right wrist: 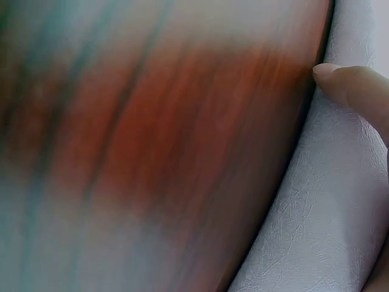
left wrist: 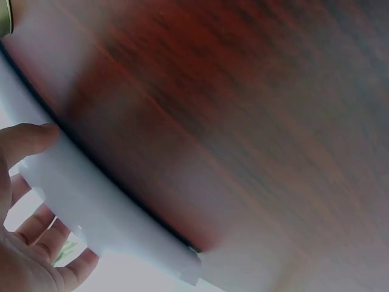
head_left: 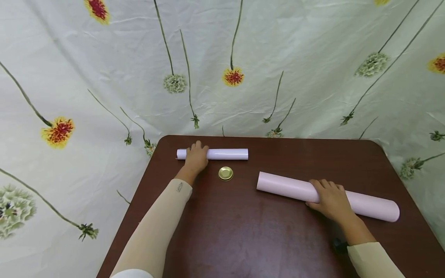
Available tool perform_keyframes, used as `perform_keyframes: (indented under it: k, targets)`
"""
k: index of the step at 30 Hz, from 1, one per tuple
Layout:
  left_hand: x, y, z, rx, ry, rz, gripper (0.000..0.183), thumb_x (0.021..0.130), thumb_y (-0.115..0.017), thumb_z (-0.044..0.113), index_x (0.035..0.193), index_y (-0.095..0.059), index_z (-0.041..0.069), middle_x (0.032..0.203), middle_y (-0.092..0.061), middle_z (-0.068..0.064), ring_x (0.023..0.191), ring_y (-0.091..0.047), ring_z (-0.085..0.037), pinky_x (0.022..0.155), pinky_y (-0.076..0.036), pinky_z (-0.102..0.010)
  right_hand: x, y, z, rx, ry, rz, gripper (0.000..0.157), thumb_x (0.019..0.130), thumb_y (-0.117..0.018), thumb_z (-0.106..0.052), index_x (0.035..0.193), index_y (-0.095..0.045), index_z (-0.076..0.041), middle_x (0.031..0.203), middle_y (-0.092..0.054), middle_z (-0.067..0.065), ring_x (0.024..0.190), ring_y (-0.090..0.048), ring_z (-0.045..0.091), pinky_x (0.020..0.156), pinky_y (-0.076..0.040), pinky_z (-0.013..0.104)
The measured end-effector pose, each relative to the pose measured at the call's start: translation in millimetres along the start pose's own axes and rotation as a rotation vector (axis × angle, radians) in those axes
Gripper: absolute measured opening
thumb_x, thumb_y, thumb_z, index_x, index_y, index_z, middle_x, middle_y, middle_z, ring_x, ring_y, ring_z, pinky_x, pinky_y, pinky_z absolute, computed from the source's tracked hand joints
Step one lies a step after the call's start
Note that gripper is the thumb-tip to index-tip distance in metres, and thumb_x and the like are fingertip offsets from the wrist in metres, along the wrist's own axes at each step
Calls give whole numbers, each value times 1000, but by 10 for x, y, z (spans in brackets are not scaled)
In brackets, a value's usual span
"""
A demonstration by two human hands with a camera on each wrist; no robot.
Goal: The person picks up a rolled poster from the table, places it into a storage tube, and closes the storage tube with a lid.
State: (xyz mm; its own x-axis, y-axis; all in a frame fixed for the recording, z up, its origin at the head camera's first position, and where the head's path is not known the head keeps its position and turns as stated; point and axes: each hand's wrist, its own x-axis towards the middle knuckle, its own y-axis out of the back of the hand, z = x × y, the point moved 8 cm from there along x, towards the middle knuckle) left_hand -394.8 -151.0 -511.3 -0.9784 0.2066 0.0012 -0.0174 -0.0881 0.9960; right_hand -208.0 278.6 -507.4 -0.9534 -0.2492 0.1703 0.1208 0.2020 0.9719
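With 12 o'clock at the far edge of the brown table (head_left: 250,235), the left hand (head_left: 196,156) is between 10 and 11 o'clock and the right hand (head_left: 332,199) near 3 o'clock. The left hand holds a glossy white roll (head_left: 227,154) that lies near the far edge along a 9-to-3 o'clock line. Its grip is about as wide as the roll: in the left wrist view the thumb lies on the near side and the other fingers, spread apart, on the far side. The roll passes between them off-centre, a short end sticking out at 9 o'clock from the hand and a longer stretch at 3 o'clock.

The right hand grips a thicker pink roll (head_left: 285,186) about its middle, fingers over the top and thumb against the near side; how far the fingertips reach round underneath cannot be told. The pink roll slants, one end between 9 and 10 o'clock from the hand, the other between 3 and 4.

A round gold-coloured disc (head_left: 225,173) lies near the left hand at 4 o'clock, just beside the white roll but apart from it. Pale sleeves (head_left: 156,227) cover both forearms. Beyond the table, at 12 o'clock, hangs a pale flower-printed sheet (head_left: 208,46).
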Motion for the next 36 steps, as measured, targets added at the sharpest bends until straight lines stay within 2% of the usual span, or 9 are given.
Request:
perform_keyframes:
  k: [4, 13, 19, 25, 36]
  targets:
    - [-53, 13, -39, -12, -2, -9, 48, 91, -67, 14, 137, -56, 10, 130, -47, -19, 123, -46, -39, 102, -38, -59, 22, 16, -11, 2, 5, -3, 74, 75, -86, -41, 134, -53, -11, 118, -64, 20, 112, -58, 44, 87, -41, 62]
    - [-145, 104, -135, -56, -2, 36, 50, 95, -68, 24, 139, -53, 7, 132, -55, -20, 126, -50, -41, 103, -39, -59, 107, 52, -21, 14, -12, -63, 74, 77, -85, -39, 135, -54, -7, 120, -64, 23, 109, -60, 45, 88, -42, 64]
    - [-178, 101, -171, -98, 8, 54, 51, 95, -66, 27, 139, -50, 7, 134, -59, -19, 127, -53, -40, 103, -39, -58, 124, 97, 0, 16, -14, -62, 74, 77, -85, -38, 135, -53, -5, 121, -64, 26, 110, -61, 46, 88, -44, 65]
    - [-256, 94, -135, -153, -15, 88, 51, 93, -67, 29, 136, -50, 7, 131, -61, -17, 124, -56, -37, 101, -40, -56, 129, 142, 53, 18, -25, -54, 74, 77, -84, -37, 135, -51, -7, 120, -62, 25, 109, -61, 46, 87, -44, 66]
    - [-442, 253, 17, -189, -63, 192, 59, 92, -71, 30, 143, -49, 9, 134, -61, -17, 124, -57, -38, 98, -41, -55, 107, 256, 93, 21, -38, -20, 73, 76, -84, -32, 135, -49, -7, 116, -62, 27, 102, -60, 48, 81, -44, 66]
